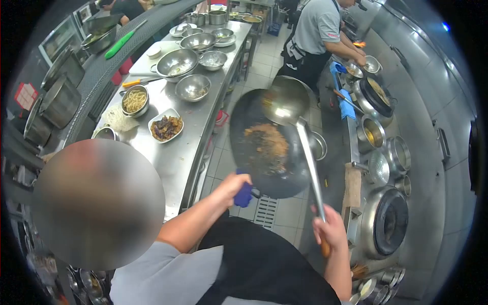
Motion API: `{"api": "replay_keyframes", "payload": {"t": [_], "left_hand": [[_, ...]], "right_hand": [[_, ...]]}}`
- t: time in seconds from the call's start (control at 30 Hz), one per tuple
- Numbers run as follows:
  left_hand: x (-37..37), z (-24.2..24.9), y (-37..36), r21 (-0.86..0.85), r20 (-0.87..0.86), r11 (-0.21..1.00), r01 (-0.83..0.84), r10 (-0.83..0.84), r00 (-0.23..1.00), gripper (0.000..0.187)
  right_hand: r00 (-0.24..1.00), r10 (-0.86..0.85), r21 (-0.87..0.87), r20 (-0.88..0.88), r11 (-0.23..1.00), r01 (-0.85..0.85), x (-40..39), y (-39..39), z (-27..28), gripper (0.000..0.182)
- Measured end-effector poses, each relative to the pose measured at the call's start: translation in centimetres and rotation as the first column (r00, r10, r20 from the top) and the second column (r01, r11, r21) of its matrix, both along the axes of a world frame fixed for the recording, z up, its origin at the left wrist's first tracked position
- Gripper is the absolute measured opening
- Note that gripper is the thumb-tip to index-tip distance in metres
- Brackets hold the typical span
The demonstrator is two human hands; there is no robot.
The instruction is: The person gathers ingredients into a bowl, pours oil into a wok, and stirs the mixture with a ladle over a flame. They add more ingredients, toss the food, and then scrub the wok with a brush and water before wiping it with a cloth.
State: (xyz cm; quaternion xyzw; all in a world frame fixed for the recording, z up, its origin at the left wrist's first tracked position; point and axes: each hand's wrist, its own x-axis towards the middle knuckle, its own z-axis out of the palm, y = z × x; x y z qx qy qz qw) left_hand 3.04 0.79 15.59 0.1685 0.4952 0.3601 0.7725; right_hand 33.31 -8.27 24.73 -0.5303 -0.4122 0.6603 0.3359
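Note:
My left hand (pixel 233 188) is closed around a folded blue-purple cloth (pixel 243 195) at the handle of a large dark wok (pixel 244 114). The wok is lifted over the floor between the counter and the stove, its inside facing me. Brown, shredded-looking food (pixel 269 142) lies in it, partly blurred. My right hand (pixel 333 227) grips the wooden-ended handle of a long steel ladle (pixel 287 99). The broad bowl of the ladle overlaps the far right part of the wok's rim in this view.
On the left steel counter (pixel 173 162) stand a white dish (pixel 166 126) of browned food, a bowl of noodles (pixel 135 100) and several steel bowls. A stove burner (pixel 391 221) and pots (pixel 370 133) line the right. Ahead, another person (pixel 315 35) works at the stove.

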Motion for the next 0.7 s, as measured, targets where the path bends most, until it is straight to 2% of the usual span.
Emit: {"api": "replay_keyframes", "payload": {"t": [0.03, 0.1, 0.13, 0.17, 0.2, 0.23, 0.27, 0.3, 0.33, 0.37, 0.4, 0.47, 0.5, 0.53, 0.57, 0.63, 0.67, 0.7], "left_hand": [[2.2, -0.6, 0.3, 0.047, 0.03, 0.998, 0.035, -0.036, 0.999, 0.018], [7.5, -0.3, 0.4, 0.025, 0.094, 0.997, 0.078, -0.08, 0.992, 0.017], [10.2, -0.2, 0.5, 0.019, 0.153, 0.988, 0.154, -0.155, 0.976, 0.012], [12.7, 0.4, 0.4, 0.019, 0.192, 0.978, 0.208, -0.208, 0.959, 0.009], [15.2, 2.1, 0.0, -0.006, 0.246, 0.969, 0.248, -0.239, 0.939, 0.007], [18.3, 1.2, 0.0, -0.029, 0.252, 0.956, 0.292, -0.276, 0.928, 0.007], [21.1, 0.4, 0.1, 0.019, 0.216, 0.951, 0.309, -0.305, 0.927, 0.007], [24.2, 0.8, -0.2, 0.07, 0.185, 0.931, 0.359, -0.366, 0.912, 0.008], [26.8, 1.3, -0.6, 0.035, 0.18, 0.916, 0.401, -0.4, 0.898, 0.008], [29.1, 3.2, -1.0, 0.005, 0.187, 0.889, 0.457, -0.45, 0.873, 0.007], [31.9, 3.1, -1.1, 0.013, 0.175, 0.854, 0.521, -0.515, 0.839, 0.007], [37.2, 4.2, -1.9, 0.021, 0.162, 0.785, 0.619, -0.613, 0.773, 0.008], [39.9, 4.2, -2.1, 0.025, 0.215, 0.738, 0.674, -0.662, 0.718, 0.008], [42.1, 3.5, -1.4, 0.009, 0.186, 0.72, 0.694, -0.683, 0.707, 0.008], [44.8, 2.6, -1.4, 0.025, 0.221, 0.67, 0.742, -0.728, 0.649, 0.009], [51.0, 1.8, -1.8, -0.003, 0.223, 0.615, 0.789, -0.768, 0.6, 0.011], [53.7, 1.2, -1.9, 0.008, 0.218, 0.584, 0.812, -0.794, 0.568, 0.011], [56.3, 0.6, -2.2, 0.013, 0.227, 0.575, 0.818, -0.798, 0.558, 0.012]], "right_hand": [[0.994, -0.062, 0.017, 0.085, 0.998, 0.061, 2.7, -2.7, -1.6, 0.03], [0.915, -0.231, 0.049, 0.33, 0.972, 0.228, 6.7, -7.9, -5.3, 0.019], [0.83, -0.293, 0.075, 0.475, 0.953, 0.293, 8.9, -10.5, -7.9, 0.019], [0.614, -0.312, 0.223, 0.725, 0.95, 0.219, 11.0, -12.9, -10.9, 0.02], [0.513, -0.252, 0.171, 0.821, 0.965, 0.2, 11.5, -14.1, -10.2, 0.023], [0.527, -0.254, 0.175, 0.811, 0.965, 0.196, 13.4, -15.8, -12.9, 0.023], [0.55, -0.455, 0.258, 0.7, 0.88, 0.398, 15.8, -19.0, -17.4, 0.025], [0.494, -0.657, 0.308, 0.57, 0.728, 0.612, 18.4, -22.7, -21.9, 0.027], [0.436, -0.692, 0.313, 0.575, 0.679, 0.664, 21.4, -26.7, -25.3, 0.027], [0.331, -0.651, 0.342, 0.683, 0.686, 0.642, 20.9, -27.2, -22.2, 0.028], [0.211, -0.597, 0.356, 0.774, 0.686, 0.634, 19.9, -27.1, -18.6, 0.029], [0.236, -0.688, 0.325, 0.686, 0.58, 0.747, 19.0, -27.2, -12.9, 0.033], [0.217, -0.661, 0.272, 0.718, 0.554, 0.787, 19.6, -27.7, -11.3, 0.03], [0.226, -0.638, 0.22, 0.736, 0.541, 0.812, 20.3, -26.9, -12.5, 0.027], [0.162, -0.661, 0.235, 0.733, 0.469, 0.852, 20.3, -27.6, -12.4, 0.027], [0.146, -0.905, 0.135, 0.401, 0.216, 0.967, 21.4, -27.9, -12.5, 0.028], [0.105, -0.87, 0.192, 0.481, 0.221, 0.956, 21.8, -28.1, -13.3, 0.03], [0.072, -0.877, 0.197, 0.475, 0.186, 0.963, 22.2, -28.1, -13.3, 0.03]]}}
